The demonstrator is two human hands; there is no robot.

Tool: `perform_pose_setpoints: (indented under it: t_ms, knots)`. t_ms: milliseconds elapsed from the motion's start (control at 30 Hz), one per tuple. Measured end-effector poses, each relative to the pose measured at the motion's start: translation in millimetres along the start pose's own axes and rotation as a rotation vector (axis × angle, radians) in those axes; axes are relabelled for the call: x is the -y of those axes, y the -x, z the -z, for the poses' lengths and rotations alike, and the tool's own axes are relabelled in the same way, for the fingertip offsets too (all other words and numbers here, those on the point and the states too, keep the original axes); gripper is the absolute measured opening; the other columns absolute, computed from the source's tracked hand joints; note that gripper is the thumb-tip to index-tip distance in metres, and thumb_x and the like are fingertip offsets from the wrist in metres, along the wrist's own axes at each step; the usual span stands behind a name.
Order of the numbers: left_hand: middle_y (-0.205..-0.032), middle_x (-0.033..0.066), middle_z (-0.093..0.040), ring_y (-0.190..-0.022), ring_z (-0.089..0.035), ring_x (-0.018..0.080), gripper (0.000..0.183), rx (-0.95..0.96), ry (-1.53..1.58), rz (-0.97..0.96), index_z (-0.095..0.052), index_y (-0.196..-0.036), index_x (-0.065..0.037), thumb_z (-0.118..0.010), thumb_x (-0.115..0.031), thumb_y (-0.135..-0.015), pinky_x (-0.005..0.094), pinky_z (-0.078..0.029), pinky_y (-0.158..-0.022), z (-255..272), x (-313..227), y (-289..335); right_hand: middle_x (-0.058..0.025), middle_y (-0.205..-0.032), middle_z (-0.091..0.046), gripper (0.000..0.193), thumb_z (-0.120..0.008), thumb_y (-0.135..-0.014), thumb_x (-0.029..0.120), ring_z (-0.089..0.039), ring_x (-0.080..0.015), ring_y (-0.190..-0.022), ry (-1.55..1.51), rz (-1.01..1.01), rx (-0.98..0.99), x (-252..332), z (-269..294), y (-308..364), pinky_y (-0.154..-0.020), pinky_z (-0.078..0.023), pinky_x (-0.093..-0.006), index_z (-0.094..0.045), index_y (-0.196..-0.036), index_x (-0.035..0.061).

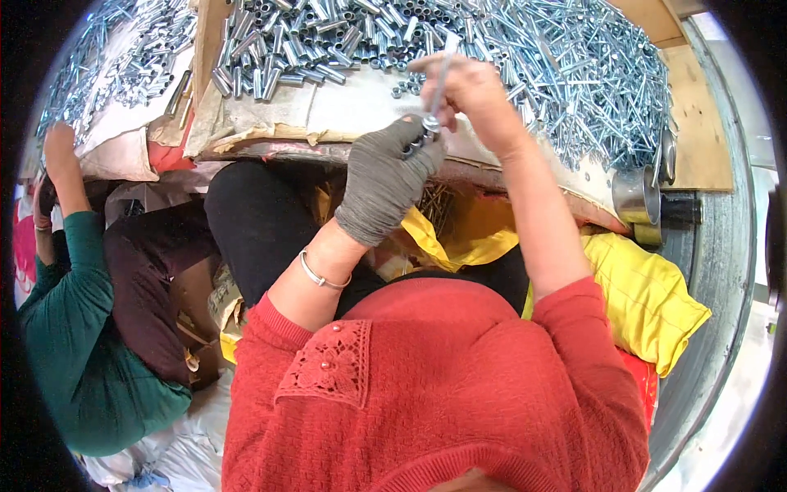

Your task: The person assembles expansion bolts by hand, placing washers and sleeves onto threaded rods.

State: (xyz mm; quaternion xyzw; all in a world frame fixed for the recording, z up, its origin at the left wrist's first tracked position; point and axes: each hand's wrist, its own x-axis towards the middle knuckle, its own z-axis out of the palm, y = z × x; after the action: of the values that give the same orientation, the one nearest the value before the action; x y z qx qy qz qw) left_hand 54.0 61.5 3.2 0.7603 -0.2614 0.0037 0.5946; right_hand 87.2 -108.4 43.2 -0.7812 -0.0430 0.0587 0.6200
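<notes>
If the slim metal rod [443, 78] leans further while its lower end sits at the ring-shaped piece [430, 123], it could tip out of line and drop onto the worktop [352, 102]; a loose hold from your gloved left hand [384, 176] would cause that. A dropped part could be hard to pick out among the steel sleeves [328, 37], the small nuts [407, 85] or the heap of thin bolts [586, 102].

Your left grip is curled closely around several short metal parts [416, 148], with the ring-shaped piece at its top. Your bare right hand [475, 94] has the index finger stretched out and the others bent beside the rod; whether that grip pinches it, you cannot tell from this view.
</notes>
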Motion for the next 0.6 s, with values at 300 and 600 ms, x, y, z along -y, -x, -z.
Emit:
perform_pose_setpoints:
  t_ms: [300,600]
  knots:
    - [-0.056,0.0052,-0.056,-0.053,-0.054,0.009,0.022,0.013,0.268,0.269,-0.063,-0.083,0.001,-0.063,-0.022,-0.082,0.027,-0.043,-0.05,2,2,-4,-0.0148,-0.082,-0.059,0.015,-0.059,-0.08,0.004,-0.064,-0.0271,-0.065,1.251,0.383,-0.314,-39,-34,-2,-0.054,-0.053,-0.0361,-0.051,-0.092,0.0009]
    - [-0.075,0.0171,-0.064,-0.069,-0.064,0.03,0.028,0.44,-0.439,0.097,-0.066,-0.096,-0.008,-0.061,-0.032,-0.081,0.0371,-0.048,-0.061,-12,-6,9,-0.009,-0.081,-0.062,0.02,-0.057,-0.089,0.014,-0.06,-0.0124,-0.057,-0.417,0.054,-0.28,-7,34,84,-0.046,-0.051,-0.0257,-0.059,-0.102,-0.0023]
